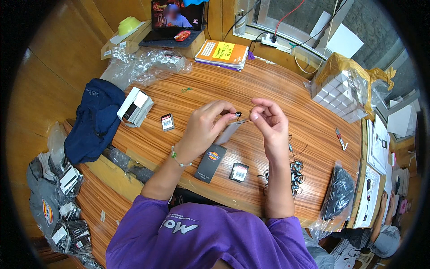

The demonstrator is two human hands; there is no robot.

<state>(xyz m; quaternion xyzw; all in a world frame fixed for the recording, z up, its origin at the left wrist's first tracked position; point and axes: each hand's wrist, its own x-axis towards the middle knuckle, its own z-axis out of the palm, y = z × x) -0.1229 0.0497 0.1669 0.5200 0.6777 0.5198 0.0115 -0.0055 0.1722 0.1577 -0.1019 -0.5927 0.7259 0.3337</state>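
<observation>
My left hand (212, 119) pinches a small black piece (238, 114) between thumb and forefinger. Just below it hangs a grey card tag (228, 132), seen at a slant. Facing it, my right hand (271, 120) has thumb and forefinger pressed together at the end of a thin dark cord that runs toward the tag. Under my hands lies a dark grey tag with an oval emblem (210, 162), and beside it a small stack of labelled black cards (239, 172). A tangle of black string fasteners (295, 175) lies beside my right forearm.
Leftward are another small card stack (167, 122), an opened white box (135, 107) and a blue bag (95, 119). Notebooks (221, 54) and a laptop (174, 27) stand at the back. Stacked white boxes (338, 94), a red-handled tool (341, 139) and a plastic-wrapped black bundle (338, 190) are rightward.
</observation>
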